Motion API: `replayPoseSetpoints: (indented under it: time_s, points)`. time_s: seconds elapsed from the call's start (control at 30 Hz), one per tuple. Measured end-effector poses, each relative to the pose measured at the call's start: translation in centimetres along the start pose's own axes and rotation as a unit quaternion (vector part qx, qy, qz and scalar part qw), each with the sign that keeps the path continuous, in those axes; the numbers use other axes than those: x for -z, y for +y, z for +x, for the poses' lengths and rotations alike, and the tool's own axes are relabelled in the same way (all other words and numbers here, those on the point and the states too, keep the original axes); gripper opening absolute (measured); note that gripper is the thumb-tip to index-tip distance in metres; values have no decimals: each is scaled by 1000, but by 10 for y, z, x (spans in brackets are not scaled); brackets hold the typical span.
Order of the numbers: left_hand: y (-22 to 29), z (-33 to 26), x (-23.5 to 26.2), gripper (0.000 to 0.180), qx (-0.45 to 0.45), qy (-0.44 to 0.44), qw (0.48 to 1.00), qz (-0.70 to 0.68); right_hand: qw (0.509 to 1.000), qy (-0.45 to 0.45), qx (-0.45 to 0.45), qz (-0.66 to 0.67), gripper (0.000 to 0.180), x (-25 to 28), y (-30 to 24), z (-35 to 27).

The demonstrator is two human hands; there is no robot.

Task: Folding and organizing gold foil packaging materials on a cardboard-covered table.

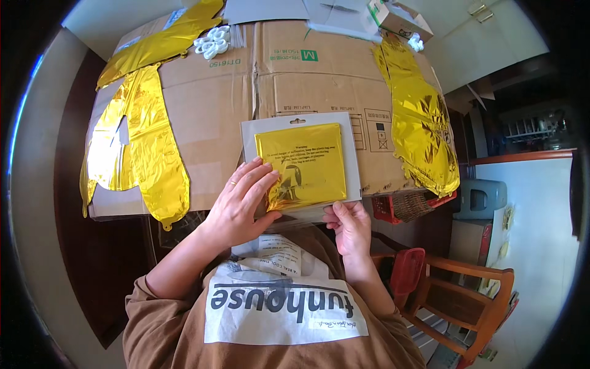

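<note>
A flat clear packet [326,157] with a pale card backing and a folded gold foil balloon inside lies on the cardboard near its front edge. The card has a hang hole at the far end. My left hand [243,200] rests flat over the packet's left side, fingers stretched out, a ring on one. At the near right corner, my right hand [350,227] pinches the packet's clear edge between thumb and curled fingers. A flat gold foil letter balloon [163,147] lies to the left, and another gold foil balloon [424,123] drapes over the right edge.
More gold foil [178,40] lies at the far left beside white rings [212,43]. Flat cardboard [209,117] covers the work surface. A small open box [399,18] stands at the far right. A wooden chair [461,301] and red basket [384,209] are on the right.
</note>
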State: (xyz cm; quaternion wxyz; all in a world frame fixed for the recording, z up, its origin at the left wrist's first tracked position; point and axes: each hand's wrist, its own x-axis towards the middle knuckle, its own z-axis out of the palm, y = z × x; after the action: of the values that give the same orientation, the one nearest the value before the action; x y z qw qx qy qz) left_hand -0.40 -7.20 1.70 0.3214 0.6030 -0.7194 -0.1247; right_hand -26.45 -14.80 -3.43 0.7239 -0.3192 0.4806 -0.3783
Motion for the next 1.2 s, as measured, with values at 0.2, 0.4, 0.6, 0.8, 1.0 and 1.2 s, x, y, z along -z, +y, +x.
replayPoseSetpoints:
  time_s: [0.2, 0.4, 0.6, 0.8, 1.0, 1.2]
  points:
    - [0, -1, -1, 70, -32, -2, 999, 41, 999, -15, 28, -20, 21, 0, -3, 0]
    - [-8, 1, 3, 50, -120, 1, 991, 64, 993, 3, 33, -112, 23, 13, -21, -9]
    - [-11, 9, 7, 48, -84, -1, 996, 27, 704, 63, 476, -523, 38, 19, -56, 2]
    - [-11, 15, 4, 56, -53, 9, 998, 32, 572, -81, 514, -635, 54, 14, -75, 31]
    - [-14, 11, 3, 55, -43, 13, 998, 32, 534, -96, 523, -657, 47, 19, -77, 36]
    - [-18, 8, 1, 50, -69, 14, 997, 36, 538, -85, 525, -654, 40, 19, -75, 37]
